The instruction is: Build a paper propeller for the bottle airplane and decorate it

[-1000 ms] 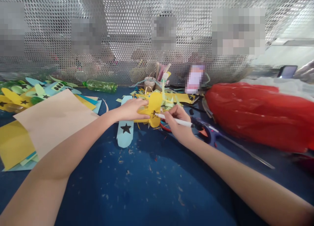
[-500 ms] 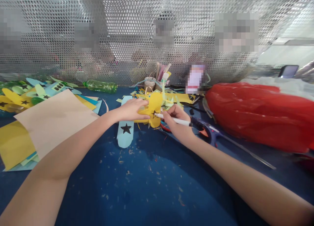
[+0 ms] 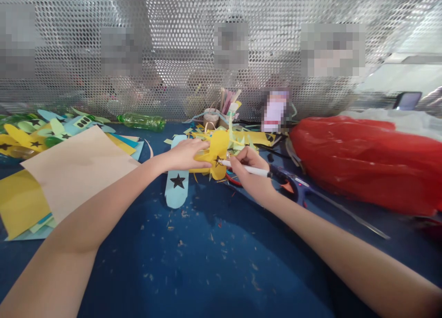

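My left hand (image 3: 189, 154) is closed around the body of a toy plane, its thumb and fingers against the yellow tail piece. A light blue paper wing (image 3: 176, 192) with a filled black star sticks out beneath that hand. The yellow paper tail piece (image 3: 218, 145) carries a black star outline near its lower end. Pinched in my right hand (image 3: 251, 173) is a white marker (image 3: 253, 171), with its tip touching the star outline. The plane's body is mostly hidden by my left hand.
Coloured paper sheets (image 3: 81, 166) lie at left, with other paper planes (image 3: 51, 129) behind. A green bottle (image 3: 141, 121), paper scraps (image 3: 255, 137) and a cup of sticks (image 3: 211, 117) line the back. At right are a glue gun (image 3: 301, 185) and a red plastic bag (image 3: 359, 163).
Almost nothing differs. The marker's tip stays on the star outline, and both hands keep their places with only a very slight shift.
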Demonstrator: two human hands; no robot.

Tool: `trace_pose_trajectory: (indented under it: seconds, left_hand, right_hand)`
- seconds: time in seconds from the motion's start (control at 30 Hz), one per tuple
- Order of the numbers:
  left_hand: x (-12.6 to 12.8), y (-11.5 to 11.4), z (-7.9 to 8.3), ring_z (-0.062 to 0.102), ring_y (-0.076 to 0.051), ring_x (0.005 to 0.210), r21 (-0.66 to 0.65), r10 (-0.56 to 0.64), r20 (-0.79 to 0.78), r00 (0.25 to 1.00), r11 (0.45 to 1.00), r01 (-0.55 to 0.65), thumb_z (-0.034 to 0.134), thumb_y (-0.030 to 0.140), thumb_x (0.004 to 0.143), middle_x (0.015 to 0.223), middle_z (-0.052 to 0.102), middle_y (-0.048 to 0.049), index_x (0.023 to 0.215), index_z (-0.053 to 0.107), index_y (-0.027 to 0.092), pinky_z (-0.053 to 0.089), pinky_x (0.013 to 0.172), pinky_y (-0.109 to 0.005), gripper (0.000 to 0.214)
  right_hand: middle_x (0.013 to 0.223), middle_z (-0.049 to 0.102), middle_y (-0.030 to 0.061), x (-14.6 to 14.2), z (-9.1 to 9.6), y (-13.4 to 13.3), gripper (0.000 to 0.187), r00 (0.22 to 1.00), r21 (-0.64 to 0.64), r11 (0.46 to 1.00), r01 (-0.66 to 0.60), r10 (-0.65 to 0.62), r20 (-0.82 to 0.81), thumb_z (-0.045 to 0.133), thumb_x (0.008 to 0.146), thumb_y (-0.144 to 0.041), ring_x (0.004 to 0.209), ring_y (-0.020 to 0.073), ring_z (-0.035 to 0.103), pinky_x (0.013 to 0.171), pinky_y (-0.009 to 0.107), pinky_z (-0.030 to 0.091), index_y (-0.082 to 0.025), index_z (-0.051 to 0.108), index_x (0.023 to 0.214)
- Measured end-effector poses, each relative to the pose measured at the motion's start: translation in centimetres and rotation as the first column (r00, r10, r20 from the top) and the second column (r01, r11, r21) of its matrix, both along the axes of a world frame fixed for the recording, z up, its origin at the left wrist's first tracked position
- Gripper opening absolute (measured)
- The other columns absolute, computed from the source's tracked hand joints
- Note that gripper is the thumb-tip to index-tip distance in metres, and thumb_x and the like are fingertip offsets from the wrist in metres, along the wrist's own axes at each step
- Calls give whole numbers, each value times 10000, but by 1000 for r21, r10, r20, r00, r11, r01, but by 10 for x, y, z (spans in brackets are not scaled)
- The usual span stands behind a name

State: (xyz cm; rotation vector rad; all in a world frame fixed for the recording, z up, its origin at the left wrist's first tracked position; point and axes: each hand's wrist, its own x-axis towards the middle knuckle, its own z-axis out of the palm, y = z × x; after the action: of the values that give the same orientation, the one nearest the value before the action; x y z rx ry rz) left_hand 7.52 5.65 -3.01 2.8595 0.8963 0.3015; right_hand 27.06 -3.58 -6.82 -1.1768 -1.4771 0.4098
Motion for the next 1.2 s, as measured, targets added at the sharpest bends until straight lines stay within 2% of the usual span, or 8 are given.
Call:
trace_pose_trajectory:
  seconds: [0.23,0.4,0.6,0.87,1.0,1.2]
  left_hand:
    - [0,2,-2,566,-296,1086,-19,-24,11,1000,1000,24,621,542,844,1194,611,-129,1196,534,179,449,896,-404,513]
    - [-1,3,-2,565,-299,1111,-44,-35,21,999,998,36,610,527,848,1234,600,-130,1243,521,190,446,912,-408,526]
    - [0,0,1,573,-308,1076,-18,1,-13,1000,1000,-1,616,536,846,1193,611,-139,1229,525,175,454,869,-401,533]
    - [-1,1,0,561,-292,1130,-57,-37,21,999,998,38,602,520,857,1246,592,-130,1236,520,188,440,936,-403,510]
    - [-2,3,-2,573,-288,1100,-38,-40,34,999,998,41,605,537,846,1222,605,-121,1202,533,203,451,912,-400,494]
    - [-1,3,-2,567,-298,1105,-31,-38,16,999,999,39,603,540,848,1228,599,-134,1217,532,178,449,913,-410,521]
  right_hand:
    - [498,430,-68,0,2,-1,235,1000,-9,1000,-6,6,12,597,813,-230,446,87,358,429,234,278,-229,430,647]
    - [511,445,-65,1,4,1,249,997,25,1000,-2,4,-75,559,824,-204,456,95,379,461,257,317,-235,402,633]
    - [535,411,-68,2,2,3,259,997,70,997,13,-8,-76,555,808,-172,468,94,358,471,266,308,-237,386,623]
    - [531,431,-65,2,-1,2,258,997,4,1000,-19,19,-81,586,829,-238,470,101,395,469,260,315,-238,403,646]
    - [530,429,-63,3,-4,4,255,998,-14,1000,-18,17,-65,584,835,-248,475,103,404,474,262,313,-238,412,648]
    - [515,423,-63,2,2,1,247,1000,2,1000,-2,2,-19,579,822,-222,464,96,381,460,254,305,-235,416,637]
